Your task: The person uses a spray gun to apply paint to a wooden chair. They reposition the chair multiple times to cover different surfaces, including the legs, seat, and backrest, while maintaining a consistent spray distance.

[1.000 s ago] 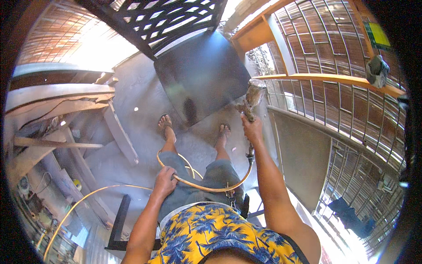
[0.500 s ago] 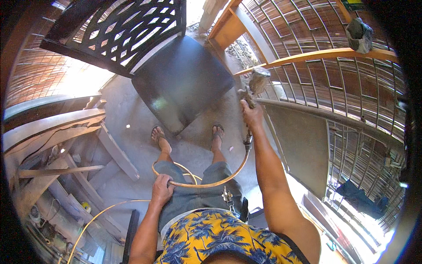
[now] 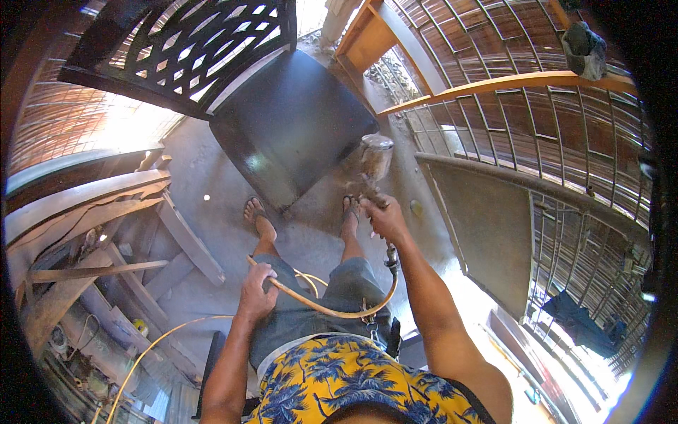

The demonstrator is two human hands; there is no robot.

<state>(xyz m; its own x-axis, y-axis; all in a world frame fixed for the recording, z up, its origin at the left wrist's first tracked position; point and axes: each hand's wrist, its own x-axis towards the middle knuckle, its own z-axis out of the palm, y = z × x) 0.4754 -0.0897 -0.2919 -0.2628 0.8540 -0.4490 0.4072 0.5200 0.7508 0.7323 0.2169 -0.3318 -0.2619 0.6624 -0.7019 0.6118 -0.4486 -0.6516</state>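
Note:
My right hand (image 3: 386,218) is closed around the handle of a spray gun (image 3: 369,186), whose metal cup (image 3: 376,155) stands on top. The gun is apart from the near right corner of a black chair, just off its glossy seat (image 3: 293,131). A dark openwork backrest (image 3: 201,53) rises at the chair's far left. From under the gun, a tan air hose (image 3: 339,311) loops across in front of my shorts. My left hand (image 3: 259,291) grips this hose near my left thigh.
Wooden boards and frames (image 3: 92,212) are stacked at the left. On the right stand a bamboo slat wall (image 3: 551,127) with a metal grid and a leaning grey panel (image 3: 487,226). A dark cloth (image 3: 579,321) hangs there. The hose trails over the floor at lower left.
My right hand has brought the spray gun down, left and closer to me, toward the seat's near right corner. My left hand has risen slightly with the hose.

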